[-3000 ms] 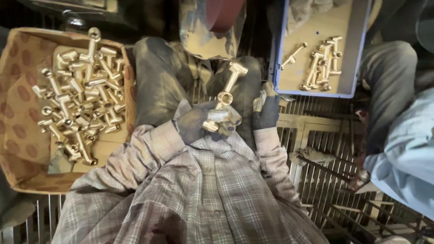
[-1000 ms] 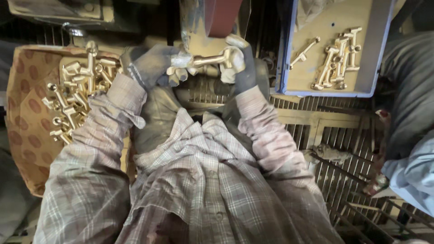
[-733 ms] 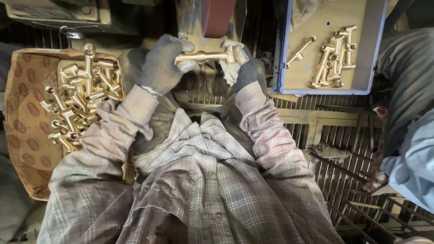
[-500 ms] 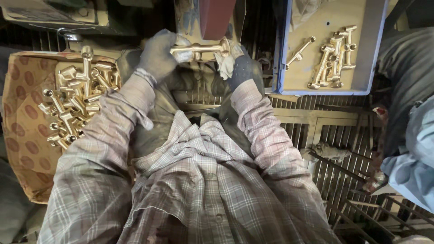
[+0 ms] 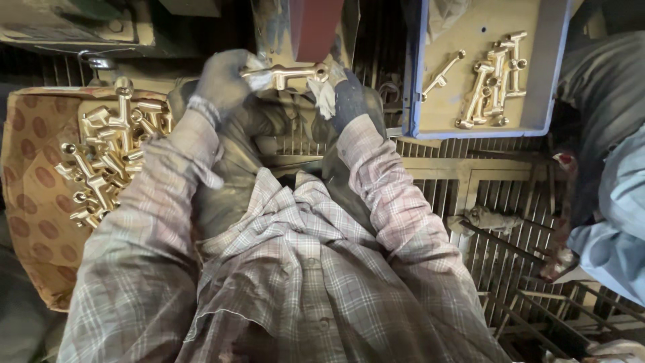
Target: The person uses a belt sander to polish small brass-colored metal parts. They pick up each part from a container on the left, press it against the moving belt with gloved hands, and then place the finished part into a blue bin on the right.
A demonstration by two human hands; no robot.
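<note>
One brass fitting (image 5: 290, 71) is in your grasp at the top centre of the frame, lying crosswise and pressed up against the dark red belt (image 5: 316, 27) of the machine above it. Your left hand (image 5: 225, 81), gloved, is closed around its left end, and your right hand (image 5: 339, 94), gloved too with a pale rag at the fingers, grips its right end, so the piece spans the gap between both hands.

Judging by the piles, you are early in the batch. At the upper right, the blue tray (image 5: 551, 74) holds only a small cluster of brass pieces (image 5: 494, 81), while the cardboard box (image 5: 33, 195) at the left edge is heaped with many more fittings (image 5: 111, 158).

Metal grating (image 5: 470, 195) runs under everything, below your plaid shirt (image 5: 289, 269). Another person's sleeve (image 5: 618, 228) shows at the right edge, well apart from your hands.
</note>
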